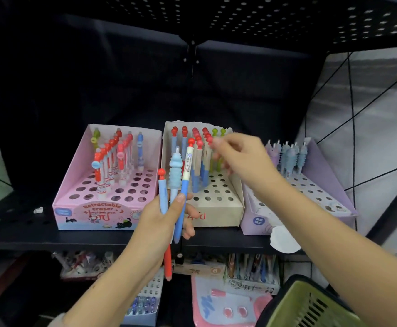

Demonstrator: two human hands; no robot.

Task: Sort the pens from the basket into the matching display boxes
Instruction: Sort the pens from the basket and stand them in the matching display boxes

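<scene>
Lower right of the frame: a green basket (310, 305), nearest the camera, cut off by the frame edge; its contents are not visible. Lower centre: the left hand (162, 223), fingers curled around three pens (177, 185) held roughly upright as a fan, tops pointing to the upper frame: a blue pen with a red ball top, a pale blue ribbed pen, and a cream-and-blue pen with a red ball top.

Centre: three display boxes on a black shelf (15, 234). The pink box (98, 215) at centre left holds red-and-white pens; the cream box (216, 215) in the middle holds upright blue pens with red ball tops and a few green ones; the lilac box (258, 220) at centre right holds pale blue ribbed pens.

Right of centre: the right hand (242, 154) hovers over the back rows of the cream box, fingers bent among the red tops. Motion blur prevents telling whether they pinch a pen or are merely touching one.

Governing relation: the held pens stand just below and left of the right hand, long axes near vertical, matching the sockets. The cream box lies directly behind them; the ribbed pen's match lies further right, nearer the right hand.

Lower shelves are dim and indistinct.
</scene>
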